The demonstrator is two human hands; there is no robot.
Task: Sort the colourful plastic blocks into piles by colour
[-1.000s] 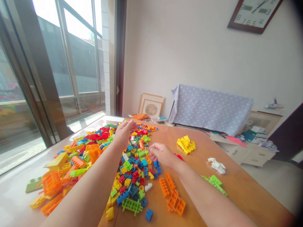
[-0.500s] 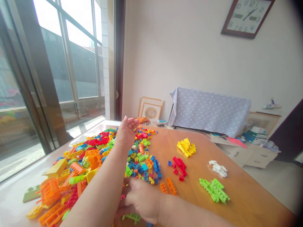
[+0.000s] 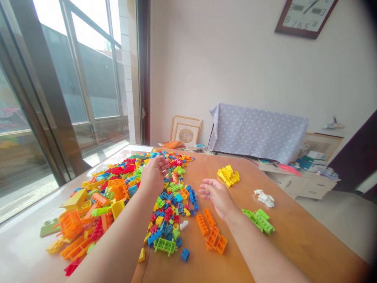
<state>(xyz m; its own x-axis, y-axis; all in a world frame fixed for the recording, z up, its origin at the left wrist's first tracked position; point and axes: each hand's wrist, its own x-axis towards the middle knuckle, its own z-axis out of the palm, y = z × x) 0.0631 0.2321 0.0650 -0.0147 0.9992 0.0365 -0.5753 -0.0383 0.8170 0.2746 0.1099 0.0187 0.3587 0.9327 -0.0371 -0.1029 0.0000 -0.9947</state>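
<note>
A big heap of mixed coloured building bricks (image 3: 118, 196) covers the left half of the wooden table (image 3: 294, 243). My left hand (image 3: 154, 173) hovers over the far part of the heap, palm turned right, fingers loosely curved and apart, holding nothing. My right hand (image 3: 216, 193) floats above the table to the right of the heap, fingers stretched out, holding nothing. Just below it lie orange bricks (image 3: 212, 232). Sorted groups sit to the right: yellow bricks (image 3: 228, 175), white bricks (image 3: 265, 197) and green bricks (image 3: 259, 220).
Large windows (image 3: 73, 78) run along the left side. Behind the table stand picture frames (image 3: 185, 131), something under a dotted cloth (image 3: 256, 131) and a low cabinet (image 3: 297, 184) piled with papers. A clock (image 3: 306, 17) hangs on the wall.
My right hand has moved from the near edge of the heap forward and to the right, and now covers the spot where red bricks lay. My left hand dropped slightly.
</note>
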